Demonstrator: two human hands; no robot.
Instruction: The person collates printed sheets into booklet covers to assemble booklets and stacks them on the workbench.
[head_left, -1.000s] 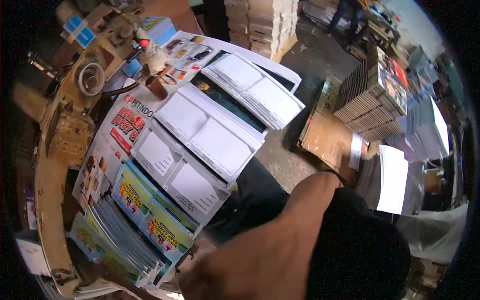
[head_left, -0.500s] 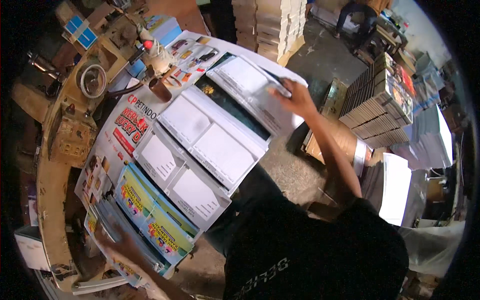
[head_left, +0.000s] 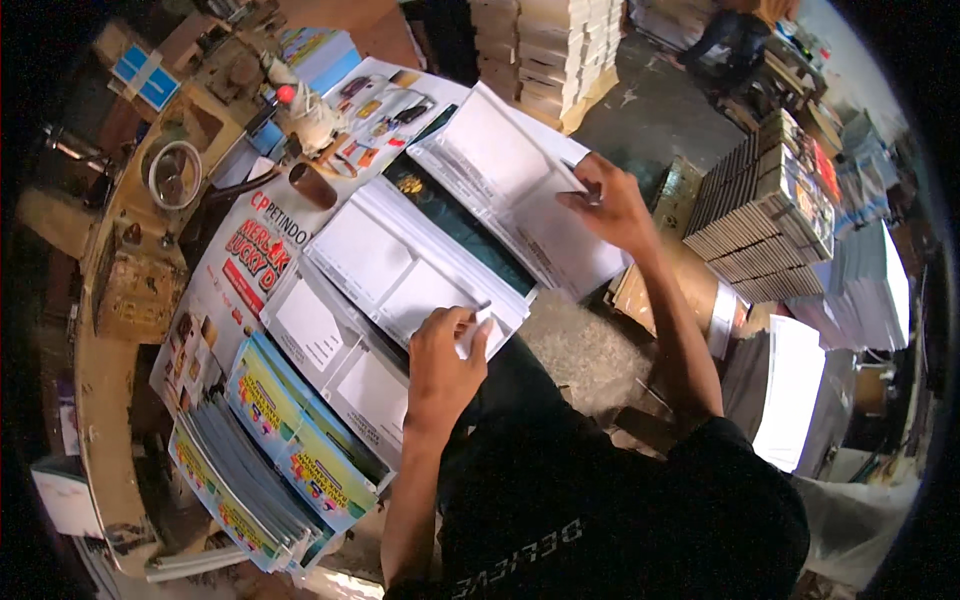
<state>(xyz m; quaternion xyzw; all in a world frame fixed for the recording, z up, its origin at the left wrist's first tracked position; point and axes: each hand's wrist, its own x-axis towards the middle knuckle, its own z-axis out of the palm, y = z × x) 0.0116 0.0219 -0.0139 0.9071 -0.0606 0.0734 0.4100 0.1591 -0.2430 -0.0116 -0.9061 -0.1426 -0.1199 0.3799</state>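
My left hand (head_left: 445, 365) pinches the near right corner of the top white printed sheet (head_left: 385, 250) on the middle stack, and that corner curls up. Over at the far stack, my right hand (head_left: 615, 205) has its fingers curled at the right edge of a white printed sheet (head_left: 505, 190). This sheet lies partly over a dark green cover (head_left: 435, 205); the fingertips are partly hidden. Between the middle stack and me are more white sheets (head_left: 310, 325), then blue and yellow booklet covers (head_left: 300, 430) and a fanned pile of the same covers (head_left: 235, 480).
The stacks lie on a printed poster (head_left: 225, 260) covering the table. A brown cylinder (head_left: 313, 186) and a wooden machine frame (head_left: 105, 400) stand left. Bundled books (head_left: 760, 220) and paper stacks (head_left: 790, 390) are at right. Another person (head_left: 735, 40) bends in the far background.
My left hand has moved from the fanned covers up to the middle stack and taken a sheet corner. My right hand has shifted slightly right; the far sheet now lies further across its stack.
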